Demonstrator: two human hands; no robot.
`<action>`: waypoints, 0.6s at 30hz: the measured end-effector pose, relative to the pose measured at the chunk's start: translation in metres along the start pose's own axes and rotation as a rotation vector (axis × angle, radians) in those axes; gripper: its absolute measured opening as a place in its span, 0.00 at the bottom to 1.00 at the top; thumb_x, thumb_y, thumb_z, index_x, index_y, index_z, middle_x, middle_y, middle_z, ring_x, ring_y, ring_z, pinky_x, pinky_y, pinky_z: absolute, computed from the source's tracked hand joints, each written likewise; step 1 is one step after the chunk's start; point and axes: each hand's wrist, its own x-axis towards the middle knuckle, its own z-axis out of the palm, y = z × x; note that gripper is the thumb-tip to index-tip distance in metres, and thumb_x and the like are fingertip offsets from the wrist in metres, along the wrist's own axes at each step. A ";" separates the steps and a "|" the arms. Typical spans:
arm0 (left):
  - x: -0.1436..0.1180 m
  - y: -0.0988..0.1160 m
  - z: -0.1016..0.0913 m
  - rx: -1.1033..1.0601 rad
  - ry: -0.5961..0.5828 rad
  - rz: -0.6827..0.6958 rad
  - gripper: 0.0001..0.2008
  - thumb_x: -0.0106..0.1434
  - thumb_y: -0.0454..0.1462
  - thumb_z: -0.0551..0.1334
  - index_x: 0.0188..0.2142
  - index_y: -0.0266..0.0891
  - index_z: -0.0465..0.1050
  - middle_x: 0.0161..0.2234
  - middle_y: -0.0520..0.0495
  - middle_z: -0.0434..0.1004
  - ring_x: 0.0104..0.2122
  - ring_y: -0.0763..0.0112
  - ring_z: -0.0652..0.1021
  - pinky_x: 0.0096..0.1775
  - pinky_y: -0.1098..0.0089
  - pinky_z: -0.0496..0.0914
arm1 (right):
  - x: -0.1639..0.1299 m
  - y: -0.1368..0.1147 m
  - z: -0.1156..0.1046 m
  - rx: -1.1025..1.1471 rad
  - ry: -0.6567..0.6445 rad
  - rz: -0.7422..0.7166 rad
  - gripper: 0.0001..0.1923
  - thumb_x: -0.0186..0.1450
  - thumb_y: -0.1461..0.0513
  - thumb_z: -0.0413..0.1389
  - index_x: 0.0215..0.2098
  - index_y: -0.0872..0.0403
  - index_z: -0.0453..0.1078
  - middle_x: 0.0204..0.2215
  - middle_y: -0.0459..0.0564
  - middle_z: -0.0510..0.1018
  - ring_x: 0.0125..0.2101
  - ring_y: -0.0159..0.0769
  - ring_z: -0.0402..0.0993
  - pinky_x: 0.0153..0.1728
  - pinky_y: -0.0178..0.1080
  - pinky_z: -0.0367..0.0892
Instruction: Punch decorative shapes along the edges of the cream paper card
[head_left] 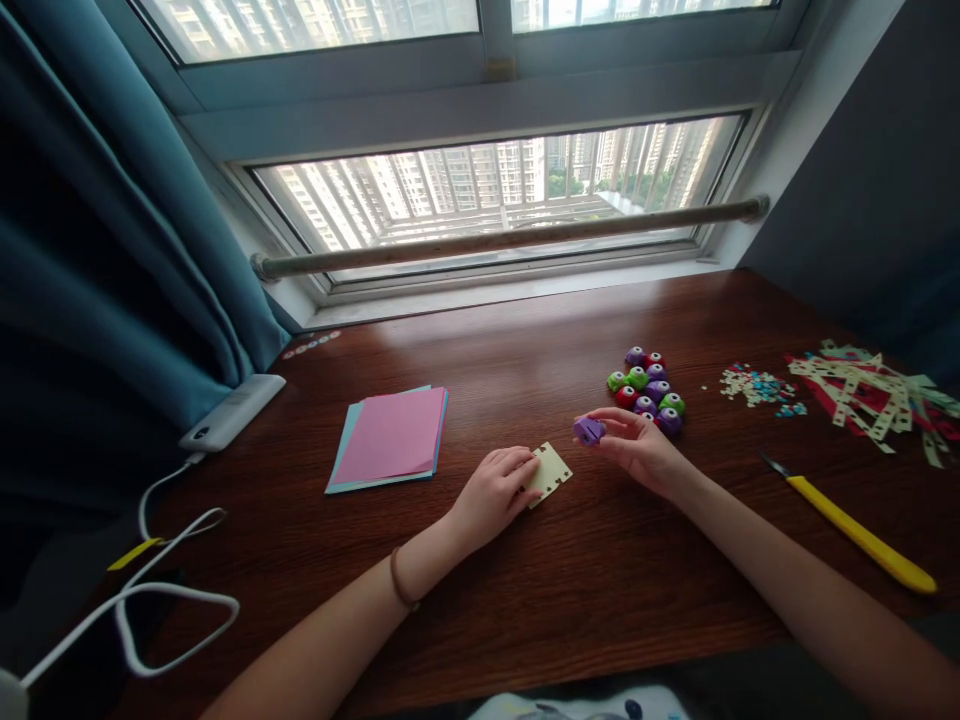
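My left hand (496,490) rests on the table with its fingers pressed over a small pale yellow paper (553,470). Punched notches run along that paper's edges. To the right, my right hand (637,450) is closed around a small purple craft punch (589,431), its slotted side showing. The punch is held just off the paper's upper right corner, apart from it. Beyond my right hand stands a cluster of purple, green and red craft punches (637,377); the nearest ones are partly hidden by the hand.
Pink and blue paper sheets (394,435) are stacked at left. At right lie a yellow-handled craft knife (862,530), punched paper bits (754,386) and cut strips (862,390). A white power strip (232,412) with a looped cable (180,590) sits by the curtain (187,250).
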 end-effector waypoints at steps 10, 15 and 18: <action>-0.001 -0.007 0.005 -0.030 0.000 -0.065 0.20 0.64 0.41 0.57 0.55 0.40 0.63 0.52 0.39 0.66 0.51 0.60 0.69 0.51 0.57 0.67 | -0.002 0.000 -0.003 -0.250 0.033 -0.022 0.22 0.53 0.63 0.64 0.46 0.50 0.70 0.44 0.50 0.76 0.43 0.38 0.73 0.47 0.40 0.66; 0.000 -0.006 0.003 -0.026 -0.001 -0.054 0.18 0.64 0.40 0.58 0.53 0.40 0.65 0.51 0.40 0.67 0.51 0.61 0.69 0.51 0.58 0.67 | -0.004 0.006 0.003 -0.494 0.109 -0.089 0.17 0.54 0.59 0.63 0.41 0.54 0.71 0.40 0.51 0.74 0.35 0.34 0.74 0.33 0.33 0.71; 0.001 -0.004 0.002 -0.013 0.005 -0.037 0.16 0.64 0.39 0.57 0.51 0.39 0.66 0.51 0.41 0.68 0.51 0.61 0.69 0.51 0.59 0.67 | -0.006 0.011 0.007 -0.533 0.151 -0.037 0.19 0.55 0.57 0.62 0.43 0.55 0.68 0.32 0.49 0.76 0.25 0.31 0.73 0.24 0.32 0.69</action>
